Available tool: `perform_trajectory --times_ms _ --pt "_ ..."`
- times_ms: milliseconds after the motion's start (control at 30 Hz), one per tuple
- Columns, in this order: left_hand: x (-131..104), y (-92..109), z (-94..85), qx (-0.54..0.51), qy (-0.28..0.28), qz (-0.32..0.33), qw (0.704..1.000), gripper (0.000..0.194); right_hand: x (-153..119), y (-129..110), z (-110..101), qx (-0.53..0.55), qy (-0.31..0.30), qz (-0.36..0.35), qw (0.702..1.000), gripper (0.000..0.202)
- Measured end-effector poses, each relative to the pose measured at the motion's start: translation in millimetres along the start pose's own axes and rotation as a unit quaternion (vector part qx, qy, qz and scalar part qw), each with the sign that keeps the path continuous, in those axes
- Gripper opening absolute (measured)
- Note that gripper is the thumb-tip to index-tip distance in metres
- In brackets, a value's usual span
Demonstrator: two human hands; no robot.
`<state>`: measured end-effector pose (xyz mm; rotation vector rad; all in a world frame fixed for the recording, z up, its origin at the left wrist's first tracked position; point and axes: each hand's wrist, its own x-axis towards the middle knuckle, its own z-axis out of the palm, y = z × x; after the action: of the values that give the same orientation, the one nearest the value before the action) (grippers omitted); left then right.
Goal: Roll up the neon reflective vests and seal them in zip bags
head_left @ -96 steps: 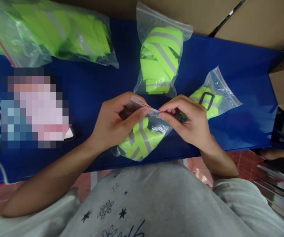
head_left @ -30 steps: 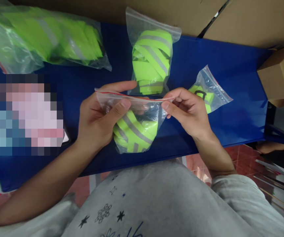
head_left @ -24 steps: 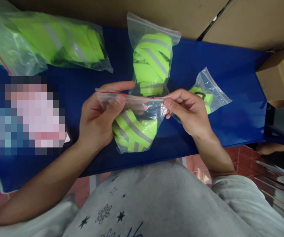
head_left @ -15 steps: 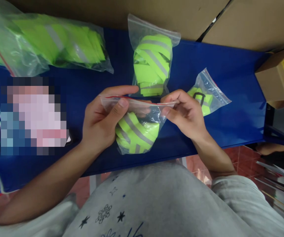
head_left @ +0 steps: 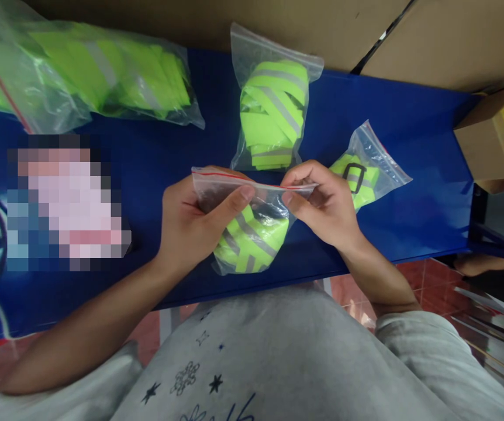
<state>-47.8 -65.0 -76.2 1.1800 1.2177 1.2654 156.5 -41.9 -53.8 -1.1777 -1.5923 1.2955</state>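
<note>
A clear plastic bag (head_left: 252, 242) with a red strip along its top edge hangs between my two hands, near the front edge of the blue table. Folded yellow-green straps with grey stripes lie inside it. My left hand (head_left: 199, 219) pinches the bag's top edge, thumb in front and fingers behind the plastic. At the right end of the same edge, my right hand (head_left: 322, 202) grips it between thumb and fingers. Just beyond my hands lies a second bag of coiled straps (head_left: 273, 114). A smaller bag showing a black buckle (head_left: 361, 175) rests behind my right hand.
Large bags of yellow-green straps (head_left: 116, 76) lie at the back left of the blue table (head_left: 423, 152). A pixelated area and cables are at the left. A cardboard box (head_left: 489, 137) sits at the right end.
My left hand has slid right along the bag's top edge, its thumb now nearer my right hand. My right hand has shifted slightly left and still grips the edge.
</note>
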Motion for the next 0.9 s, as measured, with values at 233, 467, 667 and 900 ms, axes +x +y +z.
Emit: perform_trajectory --times_ms 233,467,667,900 --pt "-1.2 3.2 3.2 0.004 0.001 0.024 1.000 0.003 -1.8 1.3 3.6 0.011 0.013 -0.023 1.000 0.011" --pt "-1.0 4.0 2.6 0.029 -0.018 0.035 0.999 0.004 -1.1 1.9 4.7 0.009 -0.019 0.001 1.000 0.010" --pt "-2.6 9.5 2.5 0.033 -0.029 0.011 0.999 0.003 -4.8 2.9 3.0 0.013 -0.007 -0.033 0.999 0.005" --pt "-0.9 9.7 -0.5 0.049 -0.072 0.012 0.996 0.012 -8.1 3.3 4.3 -0.062 -0.021 -0.076 0.995 0.005"
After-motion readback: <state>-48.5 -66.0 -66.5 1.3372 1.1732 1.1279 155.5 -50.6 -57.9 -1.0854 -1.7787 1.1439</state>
